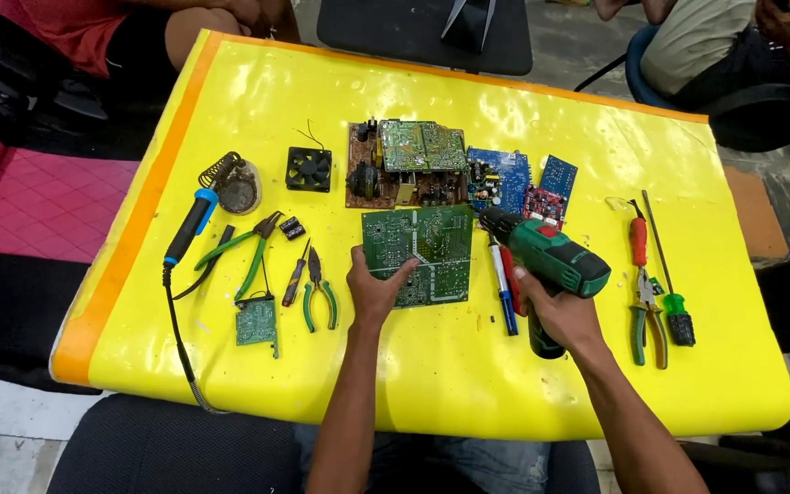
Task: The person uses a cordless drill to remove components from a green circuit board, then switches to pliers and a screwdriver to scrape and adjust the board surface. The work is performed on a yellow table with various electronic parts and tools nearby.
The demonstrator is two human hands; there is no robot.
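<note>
Soldering iron (189, 224), blue-handled with a black cord, lies at the left of the yellow table (468, 384), its tip resting in a coiled stand (230, 183). To its right we see green-handled cutters (244, 252), a small green board (256, 322), a small screwdriver (296, 279) and green-handled pliers (320, 293). Behind these sit a black cooling fan (309, 169) and two small black capacitors (291, 227). At centre, a brown circuit board (386, 183) carries a smaller green board (422, 146) on its upper right part. In front of it lies the large green circuit board (418, 252), flat on the table. Our left hand (372, 293) rests on this board's lower left corner, fingers bent over the edge and pressing it down; the hand is not closed around anything. Right of centre, two blue boards (505, 174) and a small red board (543, 203) lie close together. Blue and red pens (505, 284) lie just beside the large board's right edge. Our right hand (555, 311) has its grip closed around the handle of a green cordless drill (546, 261), whose chuck points toward the upper right corner of the large board; we cannot tell whether the bit touches it. Farther right lie a red-handled tool (638, 240), green-handled pliers (646, 320) and a long green-handled screwdriver (674, 297).
</note>
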